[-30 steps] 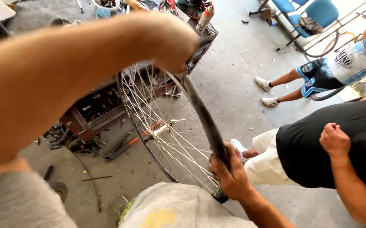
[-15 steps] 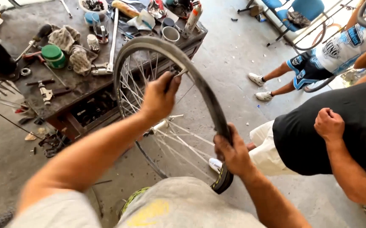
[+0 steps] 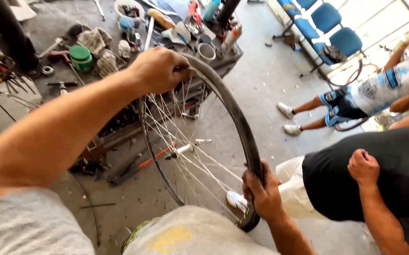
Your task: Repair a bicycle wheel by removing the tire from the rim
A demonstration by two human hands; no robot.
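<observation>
At the far left of the cluttered surface (image 3: 53,33) we see a green lidded tub (image 3: 80,56), shut, so its contents stay hidden. Further along the back edge sits a white bowl (image 3: 130,8) full of small dark parts, then a pale cup (image 3: 206,52) near the right corner, which looks empty.

Our left hand (image 3: 159,70) curls its fingers (image 3: 183,72) closed over the top of the bicycle wheel (image 3: 192,151), gripping the black tyre (image 3: 235,115) where it meets the rim. The wheel stands upright in front of us, between the surface and our knee, its spokes and hub (image 3: 182,151) exposed.

Our right hand (image 3: 261,196) clamps its fingers (image 3: 251,182) tightly around the tyre at the lower right of the wheel.

To the right, another person's fist (image 3: 364,166) rests against a black shirt (image 3: 393,165), with blue chairs (image 3: 329,23) beyond.
</observation>
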